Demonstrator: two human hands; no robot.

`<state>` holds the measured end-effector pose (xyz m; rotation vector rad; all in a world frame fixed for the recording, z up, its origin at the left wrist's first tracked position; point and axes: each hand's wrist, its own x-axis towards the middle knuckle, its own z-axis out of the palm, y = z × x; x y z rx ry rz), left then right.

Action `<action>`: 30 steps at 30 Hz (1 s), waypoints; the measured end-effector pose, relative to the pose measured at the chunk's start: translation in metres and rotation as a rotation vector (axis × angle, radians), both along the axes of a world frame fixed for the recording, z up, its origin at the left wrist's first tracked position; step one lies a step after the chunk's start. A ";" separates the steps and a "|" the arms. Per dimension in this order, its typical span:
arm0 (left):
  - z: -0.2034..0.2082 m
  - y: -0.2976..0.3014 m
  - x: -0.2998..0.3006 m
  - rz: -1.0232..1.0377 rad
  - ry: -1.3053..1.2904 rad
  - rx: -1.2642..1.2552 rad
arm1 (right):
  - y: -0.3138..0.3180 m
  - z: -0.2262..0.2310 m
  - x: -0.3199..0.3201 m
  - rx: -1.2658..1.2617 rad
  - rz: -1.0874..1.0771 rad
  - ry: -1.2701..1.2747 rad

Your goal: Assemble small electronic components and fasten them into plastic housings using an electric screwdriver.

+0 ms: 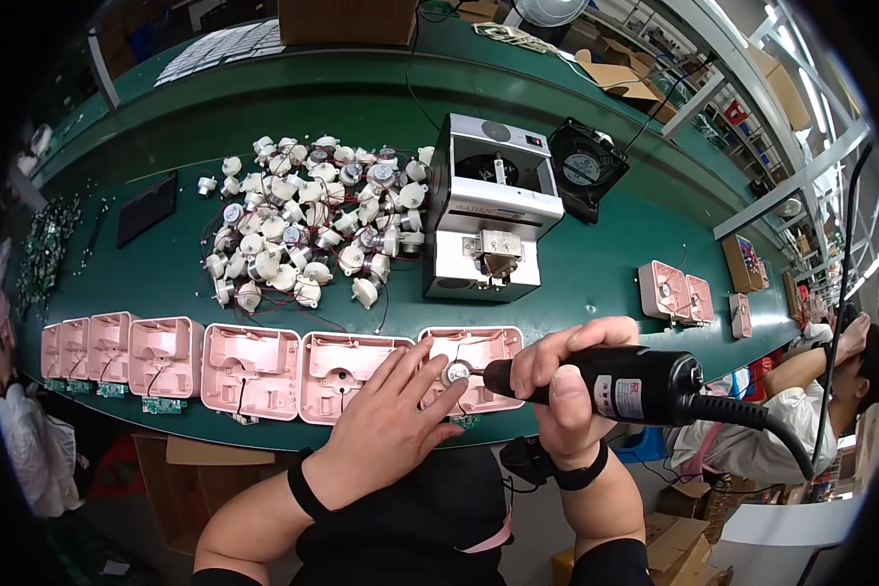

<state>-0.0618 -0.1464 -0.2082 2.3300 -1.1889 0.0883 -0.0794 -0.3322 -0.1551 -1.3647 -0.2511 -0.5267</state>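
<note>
My right hand (568, 405) is wrapped round a black corded electric screwdriver (645, 383), held level with its tip pointing left. That tip meets a small round motor (454, 373) seated inside a pink plastic housing (506, 344). My left hand (386, 405) lies over the housing's left side with fingers stretched out, the fingertips around the motor; it holds nothing that I can see. Part of a second pink housing (327, 349) is hidden under that hand. A green circuit board, partly covered, pokes out at the near edge of the worked housing.
More pink housings (251, 337) line the bench's near edge to the left, several with circuit boards (163, 405). Behind them lies a heap of white geared motors (308, 220) with wires. A boxy screw feeder (493, 210) and black fan (583, 168) stand beyond. Co-workers sit at both sides.
</note>
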 end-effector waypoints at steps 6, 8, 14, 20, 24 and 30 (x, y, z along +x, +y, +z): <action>0.000 -0.001 0.000 0.010 0.009 0.012 | -0.007 -0.008 0.003 -0.106 0.075 -0.010; 0.001 -0.002 0.001 0.010 0.004 0.015 | -0.007 -0.010 0.004 -0.133 0.102 -0.020; -0.005 0.000 0.003 0.008 -0.021 -0.011 | 0.001 -0.006 0.012 -0.122 -0.035 0.038; -0.003 0.008 0.010 -0.055 -0.022 0.020 | -0.001 0.009 0.016 -0.040 -0.020 0.056; 0.005 0.018 0.017 -0.115 -0.005 0.050 | -0.008 0.042 0.013 0.061 0.006 -0.073; 0.019 0.026 0.027 -0.077 -0.010 0.081 | -0.020 0.071 0.055 -0.031 -0.102 -0.208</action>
